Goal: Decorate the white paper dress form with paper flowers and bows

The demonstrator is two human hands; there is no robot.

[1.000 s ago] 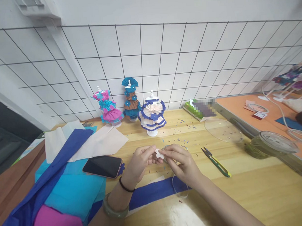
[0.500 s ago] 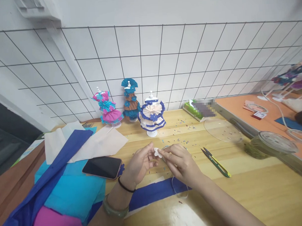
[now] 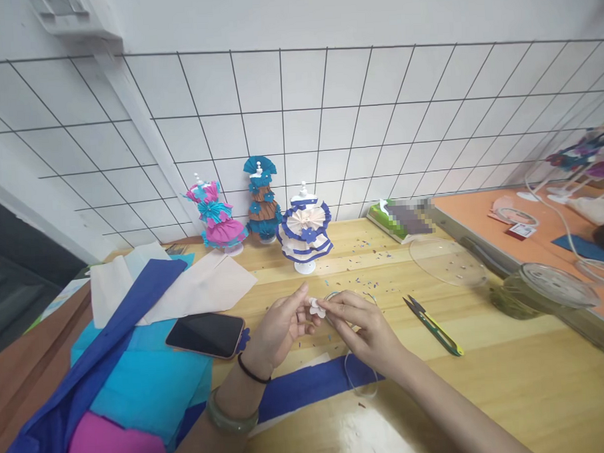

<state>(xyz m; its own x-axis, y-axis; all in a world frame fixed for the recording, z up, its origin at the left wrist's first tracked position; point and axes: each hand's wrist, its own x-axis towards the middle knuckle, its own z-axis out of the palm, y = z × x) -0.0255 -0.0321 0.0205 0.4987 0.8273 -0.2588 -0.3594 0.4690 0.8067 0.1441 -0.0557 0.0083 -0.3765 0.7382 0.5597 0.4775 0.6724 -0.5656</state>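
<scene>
A small white paper flower [image 3: 316, 309] is held up between my two hands, above the table. The fingers of my left hand [image 3: 281, 329] are curled against its left edge, with the thumb raised. My right hand [image 3: 369, 325] pinches its right side between thumb and fingertips. A pale loop of cord or thin tubing [image 3: 361, 384] hangs below my right hand, over a strip of blue crepe paper [image 3: 309, 384]. Just beyond my hands stands a small white dress form in a cream and blue paper dress [image 3: 305, 230].
Two more paper-dressed forms [image 3: 220, 220] [image 3: 264, 208] stand by the tiled wall. Yellow-green thread snips [image 3: 434, 326] lie at right, near a clear lid [image 3: 448, 262] and a jar [image 3: 542, 289]. A phone [image 3: 205, 335] and coloured crepe paper [image 3: 143, 387] are at left. Paper scraps dot the wood table [image 3: 489, 385].
The white flower has turned slightly in my fingers, showing more of its petals. My hands have barely shifted, and the objects on the table lie as before.
</scene>
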